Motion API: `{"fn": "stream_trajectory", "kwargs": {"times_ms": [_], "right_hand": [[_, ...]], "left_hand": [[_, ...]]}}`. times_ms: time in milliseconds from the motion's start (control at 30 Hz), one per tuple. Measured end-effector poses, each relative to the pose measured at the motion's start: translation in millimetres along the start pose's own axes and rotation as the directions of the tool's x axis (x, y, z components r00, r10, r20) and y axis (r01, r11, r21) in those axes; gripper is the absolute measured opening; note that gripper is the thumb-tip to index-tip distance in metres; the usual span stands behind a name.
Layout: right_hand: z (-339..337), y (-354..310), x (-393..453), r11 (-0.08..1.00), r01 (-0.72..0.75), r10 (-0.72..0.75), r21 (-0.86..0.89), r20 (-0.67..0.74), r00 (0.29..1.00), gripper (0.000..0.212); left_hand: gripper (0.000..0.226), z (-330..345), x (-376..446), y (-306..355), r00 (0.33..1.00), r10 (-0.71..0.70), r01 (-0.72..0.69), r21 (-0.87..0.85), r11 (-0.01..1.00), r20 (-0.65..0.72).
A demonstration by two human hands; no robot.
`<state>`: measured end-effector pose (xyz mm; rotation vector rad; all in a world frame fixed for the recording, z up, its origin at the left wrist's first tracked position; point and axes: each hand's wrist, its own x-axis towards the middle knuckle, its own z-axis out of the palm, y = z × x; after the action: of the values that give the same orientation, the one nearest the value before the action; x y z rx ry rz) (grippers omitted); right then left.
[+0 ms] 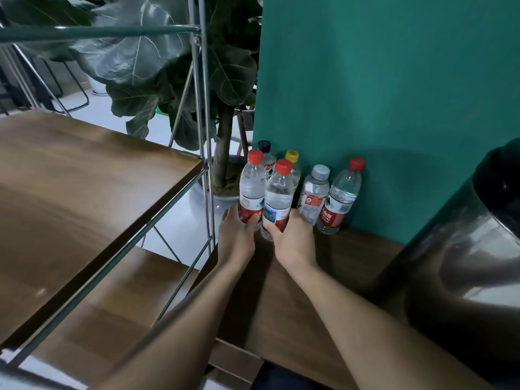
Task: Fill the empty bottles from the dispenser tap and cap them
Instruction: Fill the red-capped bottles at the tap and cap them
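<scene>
Simultaneously, left hand [235,235] grips one red-capped water bottle [252,187]; right hand [292,237] grips the adjacent red-capped bottle [278,195].

Two bare forearms are seen, uncovered from the lower edge of the view to the wrists; no sleeve, watch, ring or glove is worn on the left hand [235,235] or the right hand [294,237]; a patch of dark blue cloth [277,377], likely trousers, is glimpsed at the bottom edge.
</scene>
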<state>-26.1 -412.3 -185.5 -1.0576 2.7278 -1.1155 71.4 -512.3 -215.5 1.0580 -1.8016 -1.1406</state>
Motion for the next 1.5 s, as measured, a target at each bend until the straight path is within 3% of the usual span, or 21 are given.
{"fn": "stream_trajectory", "kwargs": {"times_ms": [367, 467, 533, 633, 800, 1033, 1200, 1367, 1500], "right_hand": [[-37, -7, -22, 0.992, -0.121, 0.114, 0.032, 0.165, 0.980, 0.052], [-64, -16, -49, 0.981, -0.147, 0.126, 0.126, 0.161, 0.979, 0.032], [-85, -20, -70, 0.980, -0.097, 0.078, 0.173, 0.112, 0.991, 0.022], [-127, -23, -109, 0.977, -0.005, -0.004, 0.214, 0.042, 0.999, 0.029], [-231, -21, -177, 0.958, 0.136, -0.131, 0.251, -0.037, 0.991, 0.036], [-373, 21, -258, 0.929, 0.241, -0.200, 0.281, -0.165, 0.966, 0.026], [-430, 112, -270, 0.966, 0.185, -0.135, 0.181, -0.258, 0.957, 0.013], [-439, 227, -257, 0.987, 0.005, 0.027, 0.158, -0.195, 0.980, 0.008], [-434, 288, -234, 0.985, -0.043, 0.068, 0.169, -0.146, 0.987, 0.013]], "left_hand": [[0.044, -25, -36, 26, 1.000, 0.030, -0.030, 0.074, 0.997, 0.001], [0.041, -32, -76, 48, 0.999, 0.053, -0.053, 0.034, 0.998, -0.003], [0.031, -35, -106, 65, 0.996, 0.084, -0.083, -0.018, 0.996, 0.012], [0.014, -43, -153, 97, 0.977, 0.200, -0.196, -0.054, 0.979, 0.070], [0.027, -58, -230, 173, 0.917, 0.361, -0.338, -0.148, 0.930, 0.172], [0.023, -11, -341, 266, 0.816, 0.441, -0.244, -0.468, 0.849, 0.374], [0.021, 75, -398, 276, 0.811, 0.322, -0.022, -0.524, 0.851, 0.489], [0.028, 168, -424, 251, 0.810, 0.110, 0.202, -0.450, 0.870, 0.576], [0.038, 224, -421, 239, 0.814, 0.006, 0.161, -0.236, 0.958, 0.581]]}}
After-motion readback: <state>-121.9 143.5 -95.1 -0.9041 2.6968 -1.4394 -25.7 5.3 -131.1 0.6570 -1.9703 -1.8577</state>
